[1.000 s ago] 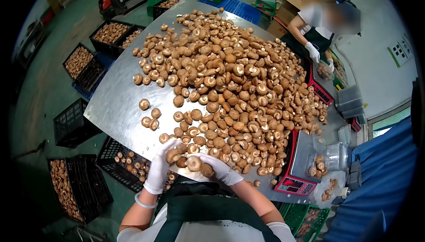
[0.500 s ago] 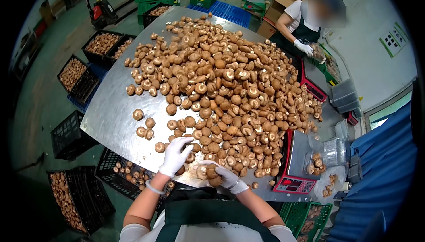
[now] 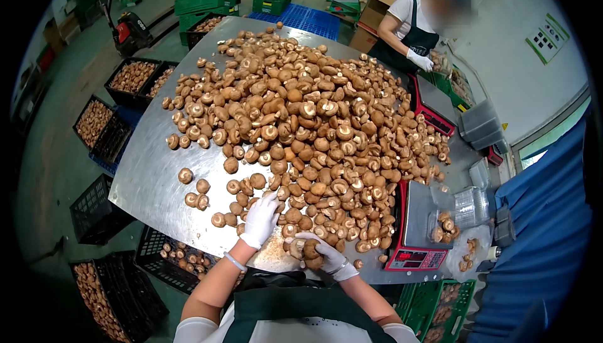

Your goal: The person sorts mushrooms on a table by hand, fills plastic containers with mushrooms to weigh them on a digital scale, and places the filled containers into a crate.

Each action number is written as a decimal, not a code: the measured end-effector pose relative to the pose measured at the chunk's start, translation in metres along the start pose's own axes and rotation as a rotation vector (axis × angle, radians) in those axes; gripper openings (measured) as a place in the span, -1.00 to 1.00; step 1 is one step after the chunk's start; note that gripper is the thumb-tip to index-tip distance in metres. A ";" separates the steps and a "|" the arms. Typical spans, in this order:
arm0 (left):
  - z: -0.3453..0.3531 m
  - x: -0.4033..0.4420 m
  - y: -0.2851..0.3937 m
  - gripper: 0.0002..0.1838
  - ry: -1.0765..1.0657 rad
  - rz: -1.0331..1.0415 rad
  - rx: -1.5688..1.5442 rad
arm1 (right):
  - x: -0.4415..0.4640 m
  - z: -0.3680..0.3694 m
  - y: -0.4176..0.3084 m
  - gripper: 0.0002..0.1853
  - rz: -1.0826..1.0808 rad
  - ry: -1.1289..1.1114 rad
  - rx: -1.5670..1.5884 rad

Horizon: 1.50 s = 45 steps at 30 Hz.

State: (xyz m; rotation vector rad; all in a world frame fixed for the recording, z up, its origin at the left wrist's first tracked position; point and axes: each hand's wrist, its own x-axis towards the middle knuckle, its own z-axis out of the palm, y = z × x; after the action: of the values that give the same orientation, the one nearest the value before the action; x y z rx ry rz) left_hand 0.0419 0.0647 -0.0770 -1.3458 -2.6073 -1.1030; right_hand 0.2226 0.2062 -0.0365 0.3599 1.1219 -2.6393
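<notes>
A large heap of brown mushrooms [image 3: 314,123] covers much of the metal table [image 3: 151,173]. My left hand [image 3: 260,220], in a white glove, reaches to the near edge of the heap; its fingertips touch or overlap the mushrooms there, and whether they grip one is hidden. My right hand [image 3: 325,256], also gloved, is closed around several mushrooms [image 3: 306,252] close to the table's front edge. Brown crumbs [image 3: 271,252] lie on the metal between the hands. To the right, a clear tray of mushrooms [image 3: 445,226] rests on a red scale [image 3: 418,259].
Black crates with mushrooms [image 3: 94,123] stand on the floor at the left, and another crate [image 3: 154,261] sits below the near table edge. Clear plastic boxes [image 3: 472,206] are at the right. A co-worker [image 3: 408,35] stands at the far right beside a second scale [image 3: 436,101].
My left hand has let go of the mushrooms it held and moved forward to the heap. My right hand keeps its mushrooms. The camera view has shifted, and the co-worker's hands have moved.
</notes>
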 end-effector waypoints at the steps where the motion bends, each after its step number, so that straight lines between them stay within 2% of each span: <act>1: -0.006 -0.003 0.001 -0.59 0.011 -0.051 -0.089 | 0.000 -0.002 0.002 -0.25 -0.001 -0.001 0.004; 3: -0.025 -0.012 0.005 -0.63 0.140 -0.076 -0.166 | 0.001 -0.009 0.005 -0.31 -0.003 -0.019 0.049; 5: -0.054 -0.024 0.003 -0.67 0.103 -0.316 -0.557 | 0.003 -0.021 0.012 -0.31 -0.011 -0.005 0.072; 7: -0.092 -0.039 -0.005 -0.70 0.064 -0.474 -0.752 | 0.004 -0.020 0.010 -0.32 -0.018 0.011 0.096; 10: -0.122 -0.056 -0.014 -0.66 0.252 -0.303 -0.501 | 0.012 -0.002 -0.001 -0.29 -0.112 0.144 0.104; 13: -0.140 -0.060 -0.001 -0.66 0.342 -0.128 -0.126 | 0.019 0.001 -0.003 -0.29 -0.113 0.064 0.233; 15: -0.143 -0.057 0.003 -0.65 0.350 -0.052 -0.049 | 0.029 0.003 -0.003 -0.31 -0.119 0.018 0.218; 19: -0.137 -0.054 -0.001 -0.65 0.383 -0.040 -0.024 | 0.035 0.010 -0.005 -0.31 -0.075 -0.008 0.150; 22: -0.135 -0.052 -0.002 -0.62 0.426 -0.040 -0.130 | 0.035 0.015 -0.009 -0.23 -0.063 0.015 0.126; 24: -0.136 -0.050 0.002 -0.49 0.451 -0.095 -0.157 | 0.035 0.017 -0.012 -0.22 -0.068 0.004 0.098; 25: -0.137 -0.048 0.006 -0.49 0.454 -0.097 -0.155 | 0.035 0.018 -0.012 -0.21 -0.070 -0.006 0.073; 28: -0.145 -0.043 0.015 -0.33 0.388 -0.159 -0.052 | 0.034 0.020 -0.011 -0.19 -0.061 -0.015 0.088; 32: -0.147 -0.043 0.011 -0.46 0.344 -0.145 0.003 | 0.031 0.011 -0.002 -0.21 0.003 -0.040 0.136; 34: -0.146 -0.043 0.013 -0.60 0.293 -0.596 -0.893 | 0.032 0.012 0.000 -0.24 -0.006 -0.012 0.093; 35: -0.142 -0.045 0.006 -0.61 0.271 -0.650 -1.062 | 0.033 0.012 0.001 -0.27 -0.014 0.016 0.047; 37: -0.133 -0.052 -0.014 -0.52 0.152 -0.686 -1.781 | 0.034 0.013 0.000 -0.30 -0.006 0.007 0.051; 41: -0.123 -0.055 -0.018 -0.48 0.116 -0.655 -1.963 | 0.034 0.012 -0.002 -0.35 -0.010 0.032 0.048; 43: -0.126 -0.052 -0.013 -0.50 0.096 -0.662 -1.960 | 0.034 0.011 -0.004 -0.36 -0.007 0.028 0.056; 45: -0.125 -0.051 -0.011 -0.52 0.152 -0.701 -1.773 | 0.035 0.013 -0.007 -0.37 -0.008 0.025 0.062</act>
State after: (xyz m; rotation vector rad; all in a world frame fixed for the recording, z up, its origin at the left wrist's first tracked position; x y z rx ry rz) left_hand 0.0291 -0.0495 -0.0054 0.0923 -1.4397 -3.6337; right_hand 0.1864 0.1968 -0.0347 0.4024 1.0526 -2.6881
